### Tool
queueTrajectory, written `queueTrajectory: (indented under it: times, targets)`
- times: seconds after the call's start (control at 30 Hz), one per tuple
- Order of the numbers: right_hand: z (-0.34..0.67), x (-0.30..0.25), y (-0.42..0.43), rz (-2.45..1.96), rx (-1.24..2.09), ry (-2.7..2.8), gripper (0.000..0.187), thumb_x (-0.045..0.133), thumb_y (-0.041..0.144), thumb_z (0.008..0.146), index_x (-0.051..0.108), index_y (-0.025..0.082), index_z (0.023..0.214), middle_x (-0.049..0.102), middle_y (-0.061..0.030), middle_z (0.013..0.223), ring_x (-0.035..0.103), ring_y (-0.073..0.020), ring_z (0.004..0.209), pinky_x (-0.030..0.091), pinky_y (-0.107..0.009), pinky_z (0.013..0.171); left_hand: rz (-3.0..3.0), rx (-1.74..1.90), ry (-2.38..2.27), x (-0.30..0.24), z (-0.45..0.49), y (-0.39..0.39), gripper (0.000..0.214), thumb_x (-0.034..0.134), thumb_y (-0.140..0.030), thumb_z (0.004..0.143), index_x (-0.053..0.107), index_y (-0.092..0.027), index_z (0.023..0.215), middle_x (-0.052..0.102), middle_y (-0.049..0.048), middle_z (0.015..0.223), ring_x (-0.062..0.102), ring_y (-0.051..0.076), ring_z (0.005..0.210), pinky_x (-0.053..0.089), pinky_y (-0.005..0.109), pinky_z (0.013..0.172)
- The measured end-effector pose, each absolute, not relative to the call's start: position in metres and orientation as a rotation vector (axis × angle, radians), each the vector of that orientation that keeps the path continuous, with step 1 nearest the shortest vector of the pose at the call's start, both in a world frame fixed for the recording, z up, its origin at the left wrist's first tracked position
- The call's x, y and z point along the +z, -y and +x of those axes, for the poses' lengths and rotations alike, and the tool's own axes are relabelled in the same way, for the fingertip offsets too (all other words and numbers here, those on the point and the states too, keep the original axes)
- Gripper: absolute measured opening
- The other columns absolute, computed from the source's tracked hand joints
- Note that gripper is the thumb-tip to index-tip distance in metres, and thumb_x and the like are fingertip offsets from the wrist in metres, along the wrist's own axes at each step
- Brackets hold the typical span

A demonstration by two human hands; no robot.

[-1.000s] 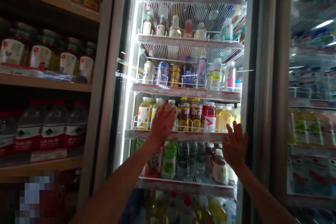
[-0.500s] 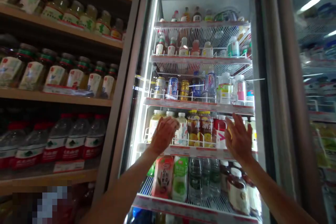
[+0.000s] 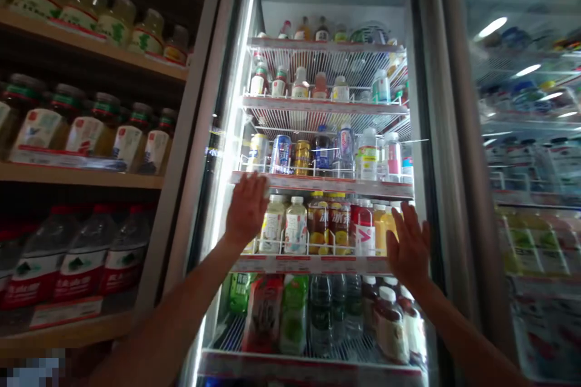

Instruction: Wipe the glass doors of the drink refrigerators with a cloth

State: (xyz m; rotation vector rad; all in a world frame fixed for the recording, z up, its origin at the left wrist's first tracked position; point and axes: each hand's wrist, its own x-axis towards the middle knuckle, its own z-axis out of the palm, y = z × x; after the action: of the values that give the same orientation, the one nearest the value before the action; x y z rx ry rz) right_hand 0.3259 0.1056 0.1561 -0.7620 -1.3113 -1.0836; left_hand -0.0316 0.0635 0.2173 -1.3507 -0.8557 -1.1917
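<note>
Both my arms reach up toward a lit drinks fridge whose glass door stands in front of the shelves. My left hand (image 3: pixel 247 207) is raised with fingers stretched, in front of the fridge's left side, beside pale-labelled bottles (image 3: pixel 272 225). My right hand (image 3: pixel 409 248) is also raised, fingers apart, in front of the right end of the same shelf, near yellow bottles (image 3: pixel 380 227) and a red bottle (image 3: pixel 364 231) with a white label. Neither hand holds anything. Whether the fingers touch the glass, I cannot tell. Brown tea bottles (image 3: pixel 328 221) with yellow caps stand between the hands.
Left of the fridge, wooden shelves (image 3: pixel 82 176) carry jars and red-labelled water bottles (image 3: pixel 82 263). Metal door frames (image 3: pixel 458 151) border the fridge. Another glass-fronted cooler (image 3: pixel 529 193) is on the right. Cartons and dark-brown bottles (image 3: pixel 390 323) fill the lower shelf.
The view has shifted, so the fridge sits further left. My left hand has moved left and up, its fingers now straighter. My right hand stays near the shelf's right end.
</note>
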Motion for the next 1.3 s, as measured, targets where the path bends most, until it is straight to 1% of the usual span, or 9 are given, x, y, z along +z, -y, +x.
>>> queueTrajectory:
  times: [0.17, 0.37, 0.47, 0.7, 0.87, 0.93, 1.03, 1.1, 1.3]
  targets:
    - [0.347, 0.159, -0.105, -0.843, -1.059, 1.217, 0.053, 0.033, 0.026, 0.092, 0.026, 0.018, 0.144, 0.037, -0.0144, 0.146, 0.028, -0.0243, 0.138, 0.021, -0.051, 0.11, -1.046, -1.526, 0.958, 0.252, -0.034, -0.074, 0.047, 0.035, -0.033, 0.091, 0.044, -0.011, 0.132, 0.037, 0.019, 0.143, 0.021, 0.032, 0.139, 0.022, 0.054, 0.11]
    - [0.337, 0.161, -0.105, -0.831, -1.05, 1.24, 0.053, 0.033, 0.026, 0.093, 0.024, 0.02, 0.145, 0.041, -0.0142, 0.143, 0.03, -0.0244, 0.137, 0.023, -0.052, 0.109, -1.502, -1.051, 0.709, 0.226, 0.083, -0.08, 0.045, 0.04, -0.027, 0.09, 0.042, -0.017, 0.134, 0.044, 0.0098, 0.14, 0.023, 0.026, 0.139, 0.028, 0.045, 0.111]
    - [0.345, 0.162, -0.102, -0.825, -1.056, 1.221, 0.053, 0.033, 0.027, 0.093, 0.025, 0.02, 0.145, 0.041, -0.0151, 0.143, 0.031, -0.0258, 0.137, 0.023, -0.054, 0.108, -1.61, -0.867, 0.573, 0.224, 0.094, -0.079, 0.041, 0.041, -0.025, 0.089, 0.046, -0.018, 0.13, 0.049, 0.0078, 0.137, 0.028, 0.023, 0.137, 0.031, 0.041, 0.11]
    - [0.385, 0.162, -0.095, -0.887, -1.06, 1.213, 0.055, 0.033, 0.024, 0.093, 0.019, 0.023, 0.147, 0.036, -0.0122, 0.147, 0.027, -0.025, 0.139, 0.021, -0.054, 0.11, -1.428, -1.204, 0.7, 0.257, 0.094, -0.085, 0.042, 0.041, -0.021, 0.089, 0.046, -0.014, 0.13, 0.047, 0.0141, 0.136, 0.03, 0.028, 0.136, 0.03, 0.049, 0.109]
    - [0.385, 0.163, -0.09, -0.845, -1.112, 1.264, 0.057, 0.033, 0.024, 0.093, 0.015, 0.024, 0.147, 0.038, -0.011, 0.146, 0.027, -0.0231, 0.139, 0.021, -0.051, 0.11, -1.804, -0.487, 0.204, 0.231, 0.157, -0.086, 0.039, 0.043, -0.019, 0.088, 0.048, -0.02, 0.127, 0.053, 0.0047, 0.133, 0.04, 0.02, 0.13, 0.034, 0.038, 0.108]
    - [0.388, 0.166, -0.086, -0.833, -1.107, 1.252, 0.057, 0.032, 0.025, 0.093, 0.014, 0.024, 0.147, 0.037, -0.0111, 0.147, 0.026, -0.0229, 0.139, 0.02, -0.051, 0.111, -1.795, -0.535, 0.251, 0.242, 0.174, -0.089, 0.037, 0.041, -0.02, 0.09, 0.049, -0.019, 0.125, 0.052, 0.0057, 0.133, 0.039, 0.021, 0.131, 0.035, 0.039, 0.108]
    - [0.399, 0.171, -0.08, -0.831, -1.104, 1.236, 0.057, 0.032, 0.025, 0.093, 0.015, 0.023, 0.147, 0.035, -0.0114, 0.147, 0.025, -0.0227, 0.14, 0.02, -0.051, 0.111, -1.632, -0.962, 0.582, 0.269, 0.197, -0.095, 0.037, 0.037, -0.02, 0.091, 0.048, -0.014, 0.126, 0.049, 0.0121, 0.136, 0.035, 0.026, 0.133, 0.033, 0.047, 0.108]
    - [0.409, 0.172, -0.077, -0.834, -1.108, 1.223, 0.056, 0.032, 0.024, 0.093, 0.016, 0.023, 0.147, 0.036, -0.0118, 0.147, 0.025, -0.0228, 0.14, 0.021, -0.052, 0.111, -1.587, -1.071, 0.662, 0.273, 0.216, -0.098, 0.039, 0.036, -0.018, 0.091, 0.048, -0.012, 0.127, 0.047, 0.0136, 0.137, 0.034, 0.028, 0.133, 0.031, 0.049, 0.109]
    - [0.429, 0.164, -0.075, -0.865, -1.097, 1.189, 0.053, 0.034, 0.022, 0.092, 0.024, 0.022, 0.145, 0.038, -0.0117, 0.146, 0.027, -0.0229, 0.139, 0.022, -0.052, 0.111, -1.845, -0.568, 0.278, 0.233, 0.27, -0.101, 0.037, 0.042, -0.018, 0.088, 0.052, -0.018, 0.124, 0.05, 0.0037, 0.136, 0.038, 0.023, 0.131, 0.031, 0.041, 0.111]
